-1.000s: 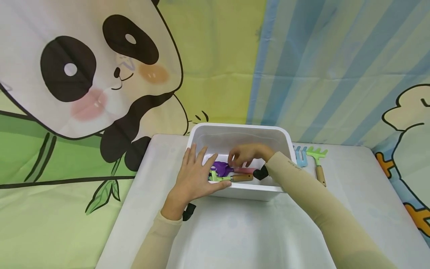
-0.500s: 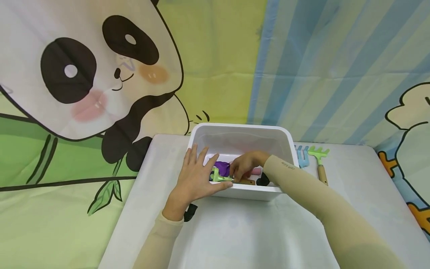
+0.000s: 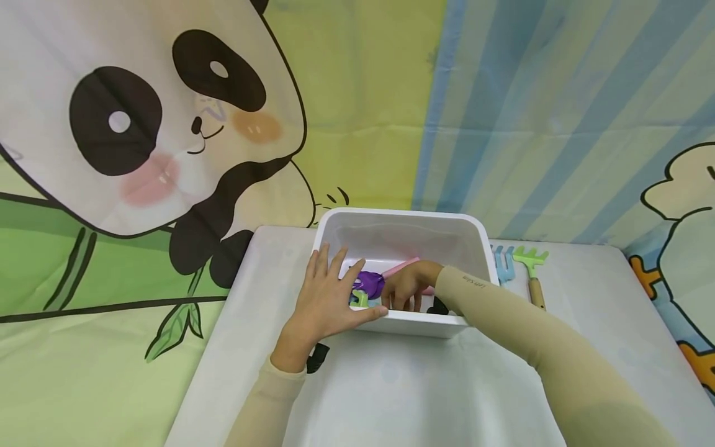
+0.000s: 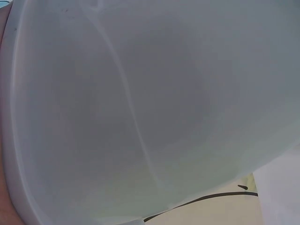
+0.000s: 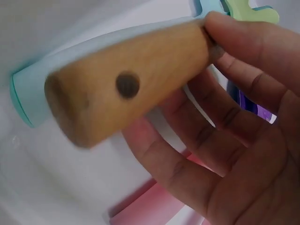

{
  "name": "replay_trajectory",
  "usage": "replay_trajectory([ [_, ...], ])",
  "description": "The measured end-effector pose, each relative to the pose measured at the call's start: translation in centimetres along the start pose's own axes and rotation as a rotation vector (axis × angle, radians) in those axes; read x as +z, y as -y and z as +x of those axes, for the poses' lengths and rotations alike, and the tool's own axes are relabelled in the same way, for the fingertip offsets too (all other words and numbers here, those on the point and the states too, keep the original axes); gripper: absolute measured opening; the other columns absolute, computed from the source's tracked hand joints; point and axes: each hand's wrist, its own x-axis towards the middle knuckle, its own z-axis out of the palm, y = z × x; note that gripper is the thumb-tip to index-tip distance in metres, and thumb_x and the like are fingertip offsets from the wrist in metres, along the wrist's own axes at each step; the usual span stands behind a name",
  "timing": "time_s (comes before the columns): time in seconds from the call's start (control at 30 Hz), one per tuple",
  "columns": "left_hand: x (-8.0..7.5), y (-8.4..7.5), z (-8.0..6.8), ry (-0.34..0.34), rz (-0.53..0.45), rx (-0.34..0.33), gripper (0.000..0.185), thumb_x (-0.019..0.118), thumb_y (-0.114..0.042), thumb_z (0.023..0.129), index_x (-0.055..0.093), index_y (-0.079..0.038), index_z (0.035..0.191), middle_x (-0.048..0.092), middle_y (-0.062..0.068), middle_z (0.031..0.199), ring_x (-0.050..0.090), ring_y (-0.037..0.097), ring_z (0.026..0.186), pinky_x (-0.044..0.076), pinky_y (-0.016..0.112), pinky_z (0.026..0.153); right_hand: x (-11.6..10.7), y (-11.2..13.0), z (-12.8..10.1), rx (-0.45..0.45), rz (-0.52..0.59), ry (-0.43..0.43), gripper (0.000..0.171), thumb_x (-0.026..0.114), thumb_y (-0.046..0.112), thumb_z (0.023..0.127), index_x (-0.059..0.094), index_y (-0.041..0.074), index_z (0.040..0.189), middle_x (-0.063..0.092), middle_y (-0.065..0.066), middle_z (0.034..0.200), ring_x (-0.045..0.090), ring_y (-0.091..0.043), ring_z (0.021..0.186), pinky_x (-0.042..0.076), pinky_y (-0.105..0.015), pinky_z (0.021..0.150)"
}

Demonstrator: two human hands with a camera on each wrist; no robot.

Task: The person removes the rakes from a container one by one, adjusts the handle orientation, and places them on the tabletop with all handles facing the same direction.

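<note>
From the head camera, the right hand (image 3: 404,290) reaches down into the white bin (image 3: 472,231) on the table (image 3: 391,391), its fingers curled around a tool among a purple scoop (image 3: 370,283), a pink tool (image 3: 400,267) and a green tool (image 3: 360,300); the held tool itself is mostly hidden here. The left hand (image 3: 324,304) lies flat with straight fingers on the bin's near-left rim. A blue fork (image 3: 504,264) and a green rake (image 3: 532,267) lie on the table just right of the bin. The left wrist camera shows only the bin's pale wall (image 4: 150,103). In the right wrist camera, fingers (image 5: 253,42) pinch a wooden handle (image 5: 126,86), round-ended with a dark hole, its long axis running from lower left up to the right toward a green head (image 5: 251,11).
</note>
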Motion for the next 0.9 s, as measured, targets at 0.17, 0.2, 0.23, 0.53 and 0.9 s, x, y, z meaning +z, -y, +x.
replay_trajectory([
  [0.17,0.0,0.0,-0.2,-0.009,-0.012,0.001,0.108,0.029,-0.097,0.074,0.049,-0.022,0.150,0.030,0.017,0.159,0.004,0.045,0.149,-0.001,0.057,0.118,0.1,-0.1,0.1,0.026,-0.022,0.016,0.025,0.063,-0.001,0.091,0.060,0.009,0.113,0.063,-0.009,0.100,0.063,-0.019,0.080,0.058,-0.043,0.076],
  [0.2,0.0,0.0,-0.2,-0.009,-0.013,0.002,0.108,0.030,-0.096,0.074,0.049,-0.022,0.150,0.030,0.017,0.159,0.005,0.045,0.149,-0.001,0.057,0.118,0.1,-0.1,0.2,0.030,-0.026,0.019,0.025,0.062,-0.002,0.091,0.060,0.009,0.113,0.063,-0.009,0.100,0.063,-0.019,0.079,0.057,-0.044,0.076],
  [0.23,0.0,0.0,-0.3,-0.009,-0.013,0.002,0.108,0.030,-0.096,0.074,0.049,-0.022,0.150,0.030,0.017,0.159,0.005,0.045,0.149,-0.001,0.057,0.118,0.0,-0.1,0.3,0.032,-0.032,0.023,0.024,0.062,-0.002,0.091,0.059,0.008,0.113,0.063,-0.009,0.099,0.062,-0.019,0.079,0.057,-0.044,0.076],
  [0.53,0.1,0.0,-0.5,-0.011,-0.022,-0.004,0.107,0.030,-0.096,0.074,0.051,-0.022,0.148,0.032,0.017,0.158,0.006,0.045,0.149,0.001,0.058,0.118,-0.4,0.5,-0.5,-0.020,-0.003,-0.073,0.024,0.065,0.001,0.092,0.057,0.006,0.114,0.057,-0.011,0.109,0.061,-0.022,0.084,0.058,-0.041,0.072],
  [0.9,0.0,0.1,0.1,-0.011,-0.006,0.017,0.106,0.029,-0.095,0.076,0.052,-0.020,0.147,0.035,0.018,0.156,0.008,0.045,0.148,0.000,0.057,0.118,-1.6,1.3,-2.5,-0.064,-0.009,-0.147,0.033,0.058,0.000,0.096,0.053,-0.007,0.129,0.057,-0.015,0.113,0.067,-0.036,0.097,0.059,-0.037,0.068],
])
